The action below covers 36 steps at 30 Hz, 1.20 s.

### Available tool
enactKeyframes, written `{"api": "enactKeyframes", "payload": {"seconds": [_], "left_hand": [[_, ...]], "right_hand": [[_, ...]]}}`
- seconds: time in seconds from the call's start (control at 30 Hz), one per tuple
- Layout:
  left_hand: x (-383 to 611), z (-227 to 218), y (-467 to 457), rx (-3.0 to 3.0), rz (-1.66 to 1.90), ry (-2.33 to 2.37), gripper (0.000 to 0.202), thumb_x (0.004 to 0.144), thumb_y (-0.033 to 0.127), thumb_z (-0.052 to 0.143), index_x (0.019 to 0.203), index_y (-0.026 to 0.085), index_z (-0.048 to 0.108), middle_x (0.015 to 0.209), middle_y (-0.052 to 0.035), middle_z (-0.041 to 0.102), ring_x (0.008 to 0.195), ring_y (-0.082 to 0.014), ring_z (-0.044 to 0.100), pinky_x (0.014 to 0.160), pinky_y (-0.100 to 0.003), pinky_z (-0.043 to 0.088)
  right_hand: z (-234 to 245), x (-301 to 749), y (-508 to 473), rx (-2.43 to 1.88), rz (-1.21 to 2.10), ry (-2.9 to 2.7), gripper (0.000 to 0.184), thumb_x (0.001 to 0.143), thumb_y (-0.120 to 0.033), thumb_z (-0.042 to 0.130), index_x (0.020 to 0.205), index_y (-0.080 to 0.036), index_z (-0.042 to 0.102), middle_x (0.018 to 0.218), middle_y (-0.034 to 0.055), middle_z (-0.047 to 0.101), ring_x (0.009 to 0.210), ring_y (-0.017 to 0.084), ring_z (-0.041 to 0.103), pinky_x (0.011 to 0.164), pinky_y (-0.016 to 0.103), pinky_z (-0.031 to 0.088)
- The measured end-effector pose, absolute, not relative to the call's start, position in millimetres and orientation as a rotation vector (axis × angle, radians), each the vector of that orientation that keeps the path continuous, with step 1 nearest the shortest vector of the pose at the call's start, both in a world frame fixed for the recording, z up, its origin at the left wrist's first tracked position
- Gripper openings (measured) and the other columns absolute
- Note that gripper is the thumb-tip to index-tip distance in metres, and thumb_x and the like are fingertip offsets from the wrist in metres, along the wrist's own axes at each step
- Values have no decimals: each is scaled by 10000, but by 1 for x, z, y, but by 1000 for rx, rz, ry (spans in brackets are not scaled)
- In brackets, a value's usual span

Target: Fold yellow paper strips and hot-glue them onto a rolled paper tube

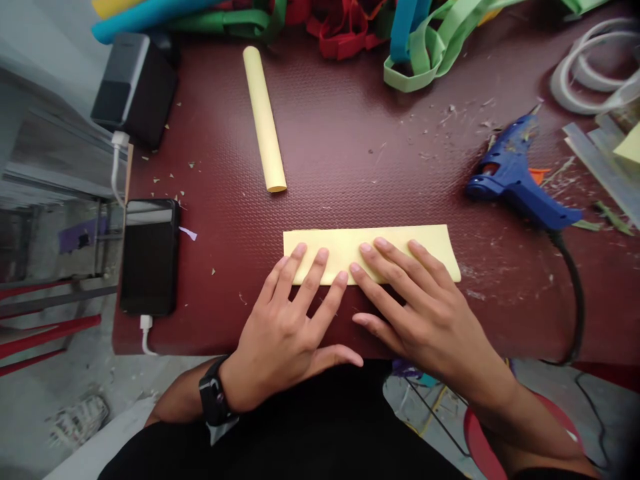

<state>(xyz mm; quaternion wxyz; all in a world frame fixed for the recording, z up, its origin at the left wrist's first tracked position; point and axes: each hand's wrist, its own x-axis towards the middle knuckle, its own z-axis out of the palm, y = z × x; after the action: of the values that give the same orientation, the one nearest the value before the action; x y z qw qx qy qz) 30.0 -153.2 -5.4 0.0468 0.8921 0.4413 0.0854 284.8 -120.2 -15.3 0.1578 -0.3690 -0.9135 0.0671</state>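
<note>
Both fingers [320, 257] – atop yellow sheet [430, 243]

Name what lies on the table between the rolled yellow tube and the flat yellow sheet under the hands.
In the head view, only bare dark-red table separates the tube from the sheet; nothing bigger than crumbs shows there.

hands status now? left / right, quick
Left hand: open, fingers flat on the pale yellow folded paper strip.
Right hand: open, fingers flat on the same strip, holding nothing.
</note>
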Motion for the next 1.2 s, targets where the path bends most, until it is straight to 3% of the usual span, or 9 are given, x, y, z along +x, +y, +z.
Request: {"api": "enactKeyframes", "payload": {"seconds": [0.2,0.43,0.67,0.83,0.97,1.1,1.2], "left_hand": [[30,-6,-151,2713,304,1339,943,1055,804,464,1647,75,544,1731,-288,475,1605,-569,443,1241,-674,462],[11,-3,-156,2764,296,1388,884,1125,699,425,1578,-49,560,1693,-308,516,1605,-479,493,1297,-619,455],[-16,-3,-161,2852,272,1410,737,1171,576,410,1579,-15,576,1698,-232,546,1619,-461,480,1299,-595,477],[-17,-6,-155,2905,327,1315,749,1160,563,456,1515,-77,615,1612,-314,601,1521,-442,603,1250,-553,550],[-18,-9,-152,2935,358,1257,709,1149,549,487,1533,-30,630,1601,-325,603,1499,-465,616,1225,-589,569],[-19,-9,-153,2934,348,1277,636,1161,479,482,1514,-21,656,1606,-324,599,1506,-457,613,1231,-587,566],[-18,-9,-153,2921,360,1293,644,1160,487,483,1505,-25,664,1595,-321,613,1495,-457,623,1227,-585,571]], "right_hand": [[-12,282,-118,-1057,102,-2637,471,1122,-396,624,1481,-98,687,1610,222,640,1521,426,606,1268,659,490],[-12,280,-118,-1061,36,-2627,445,1133,-389,606,1439,-88,723,1584,217,666,1509,420,616,1248,644,514],[-16,280,-118,-1066,7,-2621,447,1143,-391,587,1448,-90,712,1588,214,664,1520,412,604,1268,635,496],[-10,275,-120,-1084,-15,-2692,522,1135,-459,592,1522,-117,666,1592,242,646,1522,438,586,1274,688,458],[-1,255,-131,-1189,4,-2712,596,1084,-509,679,1629,-281,604,1686,239,548,1608,486,466,1277,794,369],[-1,234,-140,-1200,60,-2685,592,1085,-526,663,1592,-220,651,1746,304,435,1673,560,306,1260,841,343],[-3,232,-141,-1216,59,-2643,528,1099,-490,650,1554,-224,685,1759,278,432,1696,549,256,1278,841,320]]}}
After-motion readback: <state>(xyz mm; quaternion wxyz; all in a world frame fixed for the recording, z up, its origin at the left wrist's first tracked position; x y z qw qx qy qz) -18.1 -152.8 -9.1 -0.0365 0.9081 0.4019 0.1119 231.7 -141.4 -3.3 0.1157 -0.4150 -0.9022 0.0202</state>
